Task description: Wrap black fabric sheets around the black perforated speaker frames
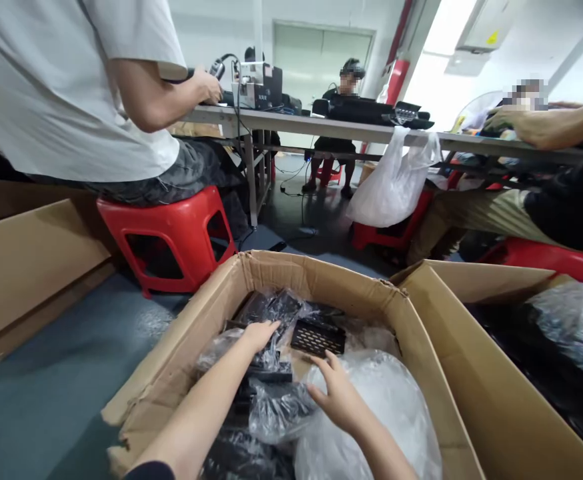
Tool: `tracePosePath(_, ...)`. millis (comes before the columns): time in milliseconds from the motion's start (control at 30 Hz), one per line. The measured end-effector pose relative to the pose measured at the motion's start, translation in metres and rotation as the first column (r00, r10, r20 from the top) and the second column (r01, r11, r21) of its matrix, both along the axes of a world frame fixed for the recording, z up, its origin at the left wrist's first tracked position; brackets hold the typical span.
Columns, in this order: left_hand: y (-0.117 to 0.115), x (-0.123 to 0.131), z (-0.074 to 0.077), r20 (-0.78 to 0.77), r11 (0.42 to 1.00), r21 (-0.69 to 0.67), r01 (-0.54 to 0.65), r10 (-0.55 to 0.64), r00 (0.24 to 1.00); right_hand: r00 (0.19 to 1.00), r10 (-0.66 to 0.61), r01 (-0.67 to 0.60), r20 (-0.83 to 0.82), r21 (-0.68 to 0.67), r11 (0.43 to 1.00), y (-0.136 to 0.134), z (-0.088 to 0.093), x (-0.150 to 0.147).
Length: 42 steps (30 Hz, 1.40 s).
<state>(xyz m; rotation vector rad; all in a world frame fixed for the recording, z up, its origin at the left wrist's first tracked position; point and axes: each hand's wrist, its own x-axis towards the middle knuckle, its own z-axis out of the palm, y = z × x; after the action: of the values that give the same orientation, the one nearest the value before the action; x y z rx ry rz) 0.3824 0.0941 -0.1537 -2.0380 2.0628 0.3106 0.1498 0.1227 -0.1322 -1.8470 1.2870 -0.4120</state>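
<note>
Clear wrap (279, 410) half-hides black perforated parts (318, 335) in a cardboard box (316, 280); left hand (259, 335) and right hand (336, 400) rest open.

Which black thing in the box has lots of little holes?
The flat black piece just past the right hand. Its slots show plainly; the other black things are wrapped in plastic.

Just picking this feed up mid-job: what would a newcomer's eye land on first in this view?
First comes the open cardboard box at bottom centre, with the left hand and right hand reaching in among black parts wrapped in clear plastic. A black perforated piece sits near the box's middle, just beyond the right hand. At upper left, a co-worker in a white T-shirt sits on a bright red plastic stool.
</note>
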Motion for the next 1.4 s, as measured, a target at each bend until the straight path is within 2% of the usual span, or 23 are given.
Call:
tracePosePath(67, 0.000, -0.010, -0.003, 0.015, 1.000, 0.009, -0.001, 0.000, 1.000, 0.993, 0.105, -0.103, 0.046, -0.053, 0.993, 0.007, -0.001, -0.012)
tracePosePath(133, 0.002, -0.014, 0.005, 0.033, 1.000, -0.007, 0.002, -0.002, 0.999, 0.990, 0.090, -0.084, 0.105, -0.058, 0.995, 0.007, -0.005, -0.020)
tracePosePath(167, 0.004, -0.015, 0.014, 0.043, 1.000, -0.026, 0.009, -0.008, 0.999, 0.988, 0.062, -0.054, 0.145, -0.058, 0.997, 0.005, -0.008, -0.022)
tracePosePath(233, 0.009, -0.016, 0.040, 0.060, 0.997, -0.075, 0.033, -0.029, 0.998, 0.968, 0.007, 0.013, 0.252, -0.078, 0.997, 0.001, -0.008, -0.020)
tracePosePath(300, 0.013, -0.024, 0.073, 0.076, 0.991, -0.118, 0.067, -0.059, 0.995, 0.918, -0.037, 0.073, 0.395, -0.077, 0.994, -0.003, -0.003, -0.014)
tracePosePath(367, 0.018, -0.043, 0.106, 0.080, 0.981, -0.143, 0.127, -0.117, 0.990, 0.842, -0.076, 0.089, 0.534, 0.001, 0.996, -0.006, 0.007, -0.008)
tracePosePath(433, 0.025, -0.070, 0.134, 0.056, 0.961, -0.162, 0.224, -0.217, 0.974, 0.750, -0.118, 0.030, 0.651, 0.144, 0.989, -0.007, 0.016, -0.004)
tracePosePath(500, 0.032, -0.095, 0.153, 0.017, 0.939, -0.177, 0.294, -0.296, 0.955, 0.669, -0.151, -0.064, 0.727, 0.259, 0.964, -0.008, 0.021, -0.004)
tracePosePath(533, 0.036, -0.103, 0.160, -0.001, 0.940, -0.189, 0.286, -0.291, 0.957, 0.638, -0.166, -0.102, 0.752, 0.296, 0.950, -0.008, 0.021, -0.005)
tracePosePath(600, 0.043, -0.107, 0.166, -0.019, 0.962, -0.238, 0.132, -0.141, 0.990, 0.593, -0.203, -0.148, 0.779, 0.354, 0.924, -0.009, 0.018, -0.008)
tracePosePath(633, 0.046, -0.102, 0.166, -0.024, 0.960, -0.279, -0.008, 0.001, 1.000, 0.577, -0.234, -0.155, 0.782, 0.387, 0.909, -0.010, 0.015, -0.009)
tracePosePath(700, 0.051, -0.083, 0.160, -0.070, 0.895, -0.319, -0.311, 0.305, 0.950, 0.544, -0.312, -0.167, 0.779, 0.465, 0.869, -0.012, 0.007, -0.010)
tracePosePath(733, 0.053, -0.070, 0.154, -0.098, 0.858, -0.300, -0.418, 0.408, 0.908, 0.528, -0.351, -0.169, 0.773, 0.501, 0.849, -0.013, 0.003, -0.010)
tracePosePath(767, 0.055, -0.059, 0.147, -0.127, 0.844, -0.252, -0.473, 0.456, 0.881, 0.515, -0.386, -0.169, 0.766, 0.532, 0.830, -0.014, 0.000, -0.009)
tracePosePath(867, 0.060, -0.035, 0.123, -0.211, 0.887, -0.120, -0.445, 0.415, 0.885, 0.497, -0.451, -0.166, 0.742, 0.591, 0.789, -0.014, -0.005, -0.008)
tracePosePath(933, 0.062, -0.031, 0.112, -0.248, 0.902, -0.126, -0.412, 0.374, 0.894, 0.509, -0.470, -0.157, 0.721, 0.615, 0.773, -0.013, -0.005, -0.008)
tracePosePath(1000, 0.064, -0.032, 0.107, -0.271, 0.905, -0.156, -0.396, 0.346, 0.898, 0.530, -0.516, -0.141, 0.673, 0.670, 0.729, -0.012, -0.005, -0.008)
tracePosePath(1067, 0.062, -0.031, 0.106, -0.285, 0.910, -0.183, -0.371, 0.312, 0.906, 0.532, -0.592, -0.113, 0.605, 0.743, 0.659, -0.013, -0.007, -0.009)
tracePosePath(1167, 0.056, -0.026, 0.105, -0.449, 0.918, -0.234, -0.320, 0.189, 0.873, 0.479, -0.695, -0.069, 0.537, 0.812, 0.580, -0.018, -0.014, -0.010)
tracePosePath(1233, 0.051, -0.021, 0.101, -0.648, 0.911, -0.247, -0.329, 0.097, 0.756, 0.435, -0.728, -0.060, 0.530, 0.824, 0.564, -0.021, -0.020, -0.010)
tracePosePath(1267, 0.050, -0.018, 0.098, -0.751, 0.899, -0.237, -0.367, 0.070, 0.657, 0.424, -0.728, -0.066, 0.538, 0.820, 0.568, -0.023, -0.022, -0.009)
tracePosePath(1333, 0.048, -0.014, 0.092, -0.909, 0.873, -0.144, -0.465, 0.069, 0.411, 0.430, -0.710, -0.073, 0.557, 0.806, 0.588, -0.023, -0.026, -0.006)
tracePosePath(1400, 0.048, -0.011, 0.087, -0.980, 0.840, 0.009, -0.542, 0.116, 0.164, 0.468, -0.675, -0.087, 0.570, 0.790, 0.607, -0.021, -0.027, 0.000)
